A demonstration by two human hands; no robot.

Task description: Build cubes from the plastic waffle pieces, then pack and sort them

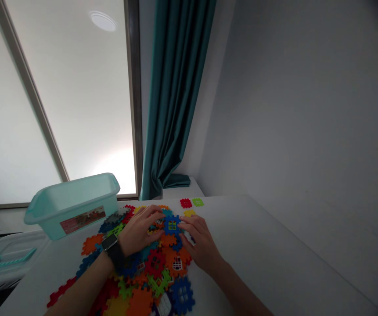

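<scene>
A blue notched square building piece (167,225) with a window-like lattice in its middle is between my two hands, over a heap of similar pieces. My left hand (142,230), with a dark watch (112,245) on its wrist, has thumb and fingers bent around the left edge of that piece. From the other side, the fingertips of my right hand (200,243) meet its right edge. Below the hands lie an orange piece (172,259), a red piece (155,263), a green piece (160,281) and another blue window piece (182,296).
Behind on the left stands a pale teal plastic bin (83,197); a clear lid (11,259) with a teal handle lies beside it. At the table's (257,263) far edge are red (185,203), light green (198,202) and yellow (189,213) pieces. A wall (307,131) rises on the right.
</scene>
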